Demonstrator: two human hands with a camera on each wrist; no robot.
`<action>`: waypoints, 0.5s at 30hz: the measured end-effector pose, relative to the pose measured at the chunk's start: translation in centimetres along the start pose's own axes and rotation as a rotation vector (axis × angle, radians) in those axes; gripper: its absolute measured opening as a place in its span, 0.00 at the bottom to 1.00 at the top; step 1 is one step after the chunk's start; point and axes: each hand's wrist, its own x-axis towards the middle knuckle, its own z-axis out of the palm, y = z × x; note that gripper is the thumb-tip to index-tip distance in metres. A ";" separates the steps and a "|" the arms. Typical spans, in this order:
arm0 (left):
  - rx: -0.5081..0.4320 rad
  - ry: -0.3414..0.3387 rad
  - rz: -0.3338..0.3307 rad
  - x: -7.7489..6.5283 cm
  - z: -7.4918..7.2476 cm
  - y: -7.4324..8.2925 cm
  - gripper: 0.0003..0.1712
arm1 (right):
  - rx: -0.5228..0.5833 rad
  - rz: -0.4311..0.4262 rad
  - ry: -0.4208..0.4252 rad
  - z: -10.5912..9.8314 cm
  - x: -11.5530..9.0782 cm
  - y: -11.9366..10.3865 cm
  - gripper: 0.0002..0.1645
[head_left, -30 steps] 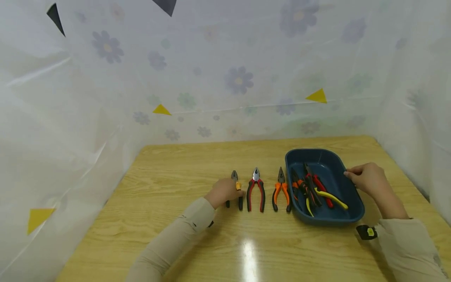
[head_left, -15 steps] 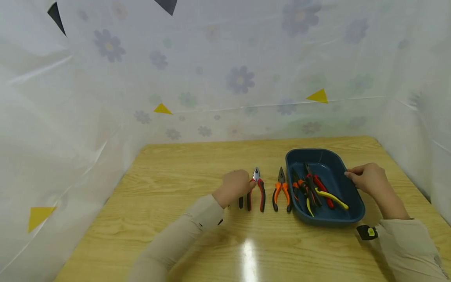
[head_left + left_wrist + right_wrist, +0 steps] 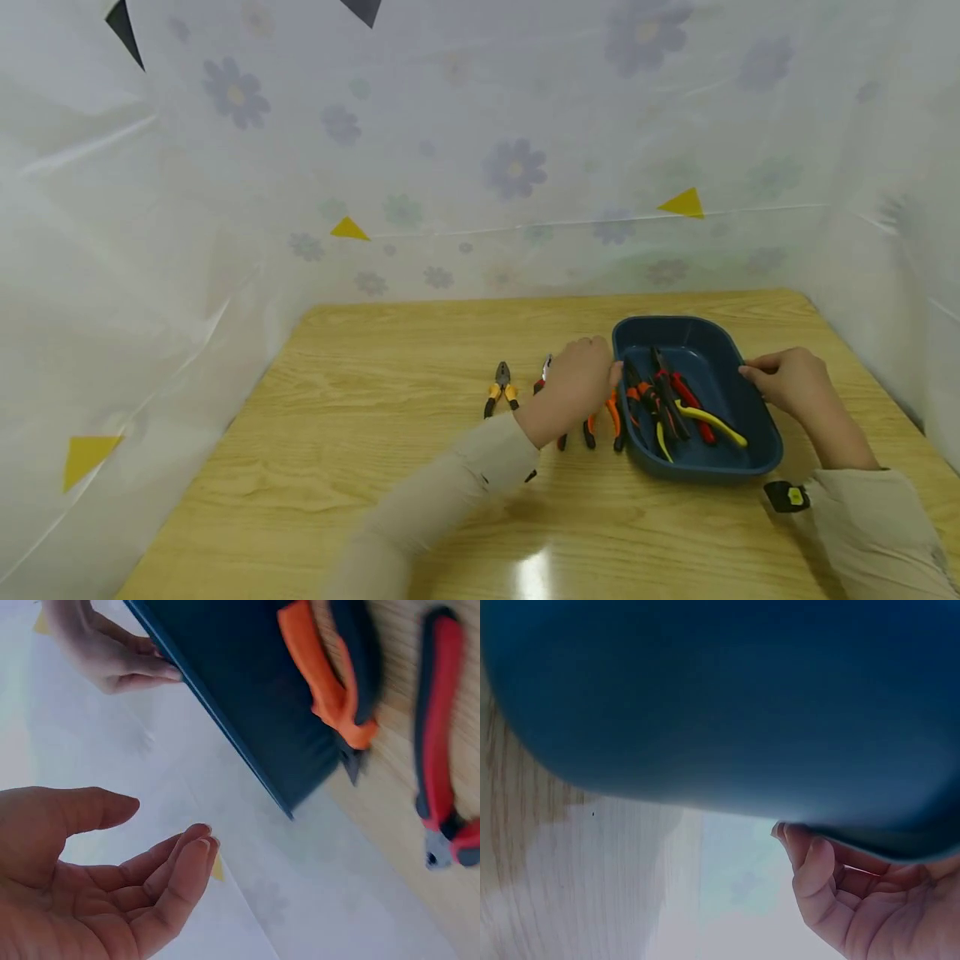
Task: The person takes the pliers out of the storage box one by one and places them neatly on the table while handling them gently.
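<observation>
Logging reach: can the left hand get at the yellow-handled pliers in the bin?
Likely yes: the left hand looks empty beside the open-topped bin, and one yellow handle lies uncovered.

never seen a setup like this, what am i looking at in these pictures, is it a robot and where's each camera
No machine here: this is a person in beige sleeves, working bare-handed. The wide picture comes from a camera worn on the head, looking forward and down; the two close ones come from cameras on each wrist.

On the light wood-grain table sits a dark blue, rounded rectangular tray with several pliers inside. Left of it lie three more in a row: black-and-yellow-handled pliers, red-and-black-handled pliers and orange-and-black-handled pliers.

The right hand pinches the tray's rim. The left hand hovers near the row, thumb and fingers apart, holding nothing.
</observation>
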 end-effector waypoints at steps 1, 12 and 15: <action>0.013 0.007 0.017 0.1 -0.1 0.5 0.19 | 0.003 0.004 0.000 0.0 0.0 0.0 0.23; 0.306 0.077 0.146 1.0 1.5 5.0 0.19 | 0.025 0.038 -0.012 0.2 0.2 0.2 0.24; 0.412 0.023 0.114 1.4 2.7 6.6 0.17 | 0.019 0.041 -0.014 0.1 0.1 0.3 0.24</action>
